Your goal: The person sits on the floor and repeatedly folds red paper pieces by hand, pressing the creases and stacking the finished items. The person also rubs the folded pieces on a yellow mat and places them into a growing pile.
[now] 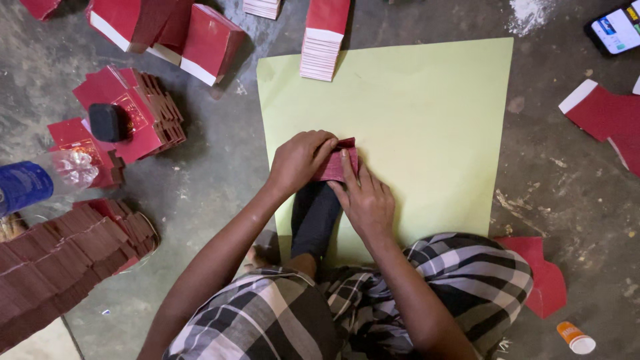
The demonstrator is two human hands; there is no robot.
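Head view. Item: small red card piece, flat, creased, matt; lies on a pale green paper sheet spread on the floor, near the sheet's near-left corner.

Left hand: curled over the piece's left end, fingers pinching it.

Right hand: flat, fingers pressing its right end down.

Risk, as judged: uneven pressure could skew the crease or tear the thin card; the smooth sheet may slide on the gritty concrete.

Surroundings: stack of red-and-white cards at the sheet's far edge; fanned red stacks by the left; clear plastic bottle, blue-labelled.
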